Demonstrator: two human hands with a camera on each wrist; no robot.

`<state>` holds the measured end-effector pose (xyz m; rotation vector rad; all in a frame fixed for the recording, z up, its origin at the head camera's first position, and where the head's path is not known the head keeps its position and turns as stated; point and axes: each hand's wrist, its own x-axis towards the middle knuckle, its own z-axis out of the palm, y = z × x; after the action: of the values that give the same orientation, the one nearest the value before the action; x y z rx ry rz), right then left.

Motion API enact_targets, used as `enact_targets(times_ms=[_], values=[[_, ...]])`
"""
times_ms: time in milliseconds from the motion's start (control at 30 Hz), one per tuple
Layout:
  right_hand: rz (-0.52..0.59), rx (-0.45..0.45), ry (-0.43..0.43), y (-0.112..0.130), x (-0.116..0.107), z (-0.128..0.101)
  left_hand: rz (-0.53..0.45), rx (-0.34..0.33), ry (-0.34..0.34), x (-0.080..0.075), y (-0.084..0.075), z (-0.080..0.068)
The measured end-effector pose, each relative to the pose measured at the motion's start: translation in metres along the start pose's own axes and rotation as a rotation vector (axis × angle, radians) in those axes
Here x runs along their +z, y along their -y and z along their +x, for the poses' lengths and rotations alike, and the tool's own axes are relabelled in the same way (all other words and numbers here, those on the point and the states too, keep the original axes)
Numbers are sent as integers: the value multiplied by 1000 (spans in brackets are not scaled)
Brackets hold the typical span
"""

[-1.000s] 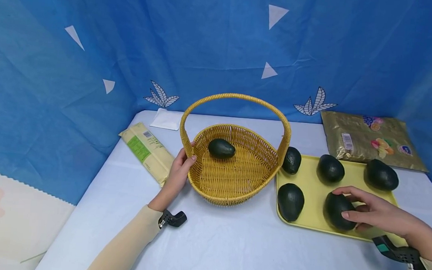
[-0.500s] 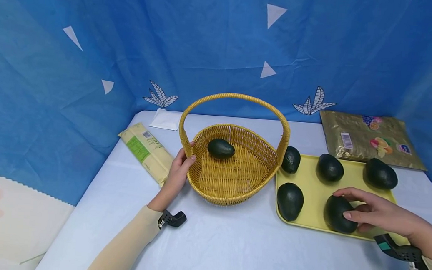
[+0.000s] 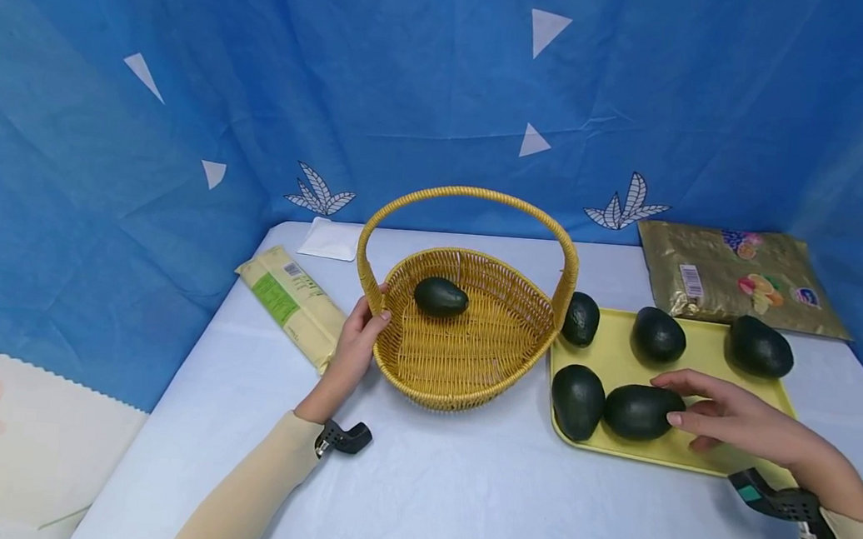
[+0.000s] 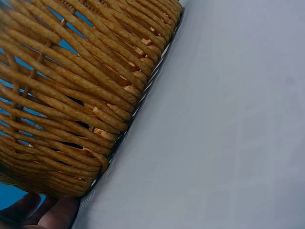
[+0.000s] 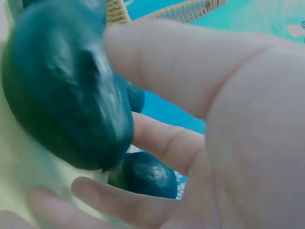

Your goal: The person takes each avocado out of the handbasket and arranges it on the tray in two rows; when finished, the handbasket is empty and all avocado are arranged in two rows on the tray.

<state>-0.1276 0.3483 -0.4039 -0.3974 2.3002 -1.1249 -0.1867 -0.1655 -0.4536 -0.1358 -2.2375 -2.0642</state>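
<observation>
On the table (image 3: 460, 505), largest first: the basket (image 3: 464, 339) sits at center with one avocado (image 3: 440, 297) inside, toward its 11 o'clock. Left hand (image 3: 354, 349) is at the basket's 9 o'clock, thumb hooked over the rim, fingers curled around the woven wall. At the basket's 3 o'clock lies the yellow tray (image 3: 703, 355), carrying five avocados. Right hand (image 3: 730, 411) is over the tray's near edge, fingers wrapped onto the near avocado (image 3: 639, 412), which lies on its side touching its neighbour (image 3: 577, 402) at 9 o'clock. Gold packet (image 3: 731, 278) rests at the tray's 12 o'clock; noodle pack (image 3: 290, 301) at the basket's 9 o'clock.
</observation>
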Motion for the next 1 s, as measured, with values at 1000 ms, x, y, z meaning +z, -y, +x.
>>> enact_targets(times_ms=[1000], values=[[-93, -302, -191, 1, 15, 10, 2, 6, -1, 0, 0, 1]])
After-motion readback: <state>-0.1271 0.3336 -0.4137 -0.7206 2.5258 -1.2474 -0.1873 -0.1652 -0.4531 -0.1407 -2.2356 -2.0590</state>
